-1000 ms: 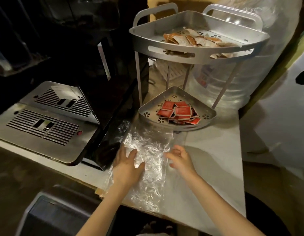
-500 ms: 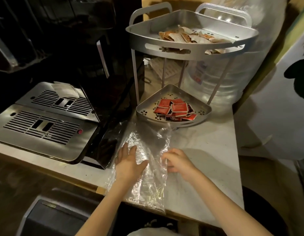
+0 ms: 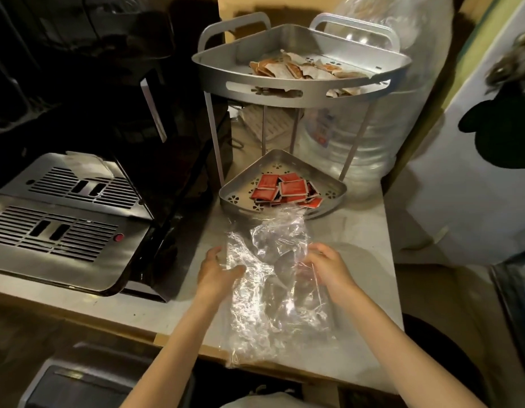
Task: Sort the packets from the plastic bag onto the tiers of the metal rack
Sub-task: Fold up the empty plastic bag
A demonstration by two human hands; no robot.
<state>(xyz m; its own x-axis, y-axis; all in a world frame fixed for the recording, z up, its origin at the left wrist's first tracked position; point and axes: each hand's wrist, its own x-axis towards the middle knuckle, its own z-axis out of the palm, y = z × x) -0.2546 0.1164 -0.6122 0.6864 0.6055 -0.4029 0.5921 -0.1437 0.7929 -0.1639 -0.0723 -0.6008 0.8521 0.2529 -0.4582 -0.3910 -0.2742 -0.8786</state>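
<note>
A clear, crumpled plastic bag (image 3: 270, 290) is lifted off the counter between my hands; I see no packets in it. My left hand (image 3: 215, 269) grips its left edge and my right hand (image 3: 329, 267) grips its right edge. Behind it stands the two-tier metal rack (image 3: 214, 69). Several red packets (image 3: 287, 189) lie in the lower tier (image 3: 234, 192). Several tan and orange packets (image 3: 302, 67) lie in the upper tier.
A black coffee machine with a steel drip tray (image 3: 58, 219) fills the left side. A large clear water bottle (image 3: 370, 136) stands behind the rack. The pale counter (image 3: 364, 290) ends close on the right and front. A dark bin (image 3: 79, 384) sits below.
Both hands went from pressing the bag flat on the counter to gripping its sides, and the bag has risen and bunched up, its top now overlapping the lower tier's front rim.
</note>
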